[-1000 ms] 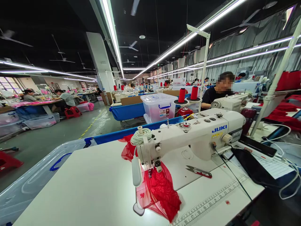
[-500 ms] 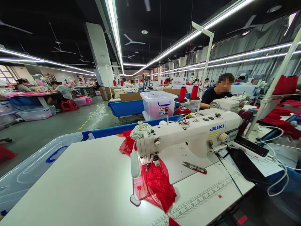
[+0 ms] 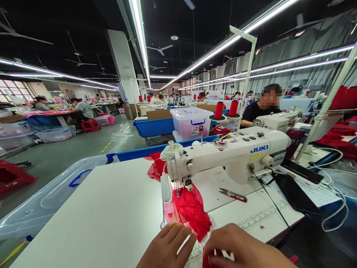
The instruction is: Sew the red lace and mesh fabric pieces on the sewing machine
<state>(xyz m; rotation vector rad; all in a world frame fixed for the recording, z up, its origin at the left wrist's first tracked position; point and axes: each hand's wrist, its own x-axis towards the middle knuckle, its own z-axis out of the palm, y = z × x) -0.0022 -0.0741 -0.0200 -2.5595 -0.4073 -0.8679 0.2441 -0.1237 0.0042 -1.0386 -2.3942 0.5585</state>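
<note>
The left hand (image 3: pixel 169 245)'s grip is hanging loose, thumb standing apart; the right hand (image 3: pixel 237 242) is curling over a red cloth edge (image 3: pixel 205 258), its grip impossible to tell. Just beyond, crumpled red lace (image 3: pixel 192 212), sheer toward its left, is lying on the worktop (image 3: pixel 111 216) beneath the sewing machine (image 3: pixel 217 156)'s head.

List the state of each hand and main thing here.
Left hand: open, nothing visibly held
Right hand: curled at red cloth, grip unclear
Red lace fabric: bunched, not flat
Sewing machine: cannot tell whether running
Thread snips: lying flat, unheld
Lidded plastic box: closed
Red spools: upright
Ceiling lights: lit
</note>
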